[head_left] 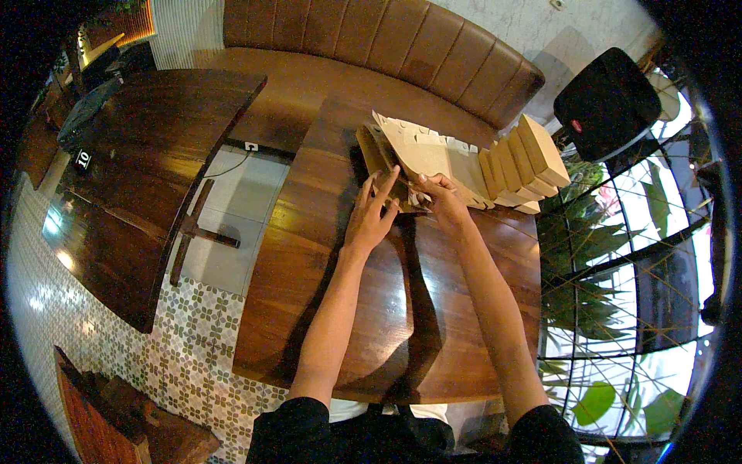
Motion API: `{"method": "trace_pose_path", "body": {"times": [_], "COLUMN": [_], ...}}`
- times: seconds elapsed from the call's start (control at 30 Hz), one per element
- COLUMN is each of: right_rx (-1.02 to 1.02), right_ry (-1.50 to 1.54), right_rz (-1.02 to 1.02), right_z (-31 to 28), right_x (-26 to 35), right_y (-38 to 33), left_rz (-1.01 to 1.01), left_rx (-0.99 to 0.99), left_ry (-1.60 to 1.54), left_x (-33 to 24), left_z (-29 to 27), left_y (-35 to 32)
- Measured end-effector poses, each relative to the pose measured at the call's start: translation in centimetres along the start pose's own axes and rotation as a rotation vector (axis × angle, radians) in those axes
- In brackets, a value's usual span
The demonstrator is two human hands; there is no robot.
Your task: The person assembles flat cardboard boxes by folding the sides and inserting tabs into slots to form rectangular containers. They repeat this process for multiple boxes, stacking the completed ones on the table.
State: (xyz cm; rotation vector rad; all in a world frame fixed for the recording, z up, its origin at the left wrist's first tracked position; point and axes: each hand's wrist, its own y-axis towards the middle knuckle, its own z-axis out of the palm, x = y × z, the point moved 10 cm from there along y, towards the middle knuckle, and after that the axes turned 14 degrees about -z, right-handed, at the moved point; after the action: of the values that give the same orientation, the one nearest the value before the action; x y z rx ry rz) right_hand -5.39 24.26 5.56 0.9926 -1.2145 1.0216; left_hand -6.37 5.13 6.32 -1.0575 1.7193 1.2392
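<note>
Tan flat cardboard box [421, 158] | left hand [371, 216] spread on it | right hand [437, 193] pinching its edge

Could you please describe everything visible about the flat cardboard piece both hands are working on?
The pale tan, flat die-cut cardboard blank has tabbed, notched edges and lies tilted on the dark brown wooden table, near its far edge. The left hand presses its near left corner; the right hand grips its near edge. Folded tan boxes sit beside it.
</note>
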Motion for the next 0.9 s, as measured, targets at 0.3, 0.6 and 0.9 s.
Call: {"method": "trace_pose_path", "body": {"times": [0.3, 0.6, 0.9], "right_rx": [-0.418, -0.477, -0.812], "right_ry": [-0.239, -0.285, -0.461], "right_rz": [-0.475, -0.824, -0.871], "right_z": [-6.5, -6.4, -14.7], "right_x": [3.0, 22.0, 25.5], "right_y": [3.3, -1.3, -27.1], "left_rz": [-0.159, 0.046, -0.013], "left_rx": [0.036, 0.167, -0.19], "left_ry": [0.088, 0.484, 0.289], "left_x": [4.0, 3.1, 4.4], "left_z": [1.5, 4.4, 1.9], "left_y": [-0.1, -0.9, -0.6]}}
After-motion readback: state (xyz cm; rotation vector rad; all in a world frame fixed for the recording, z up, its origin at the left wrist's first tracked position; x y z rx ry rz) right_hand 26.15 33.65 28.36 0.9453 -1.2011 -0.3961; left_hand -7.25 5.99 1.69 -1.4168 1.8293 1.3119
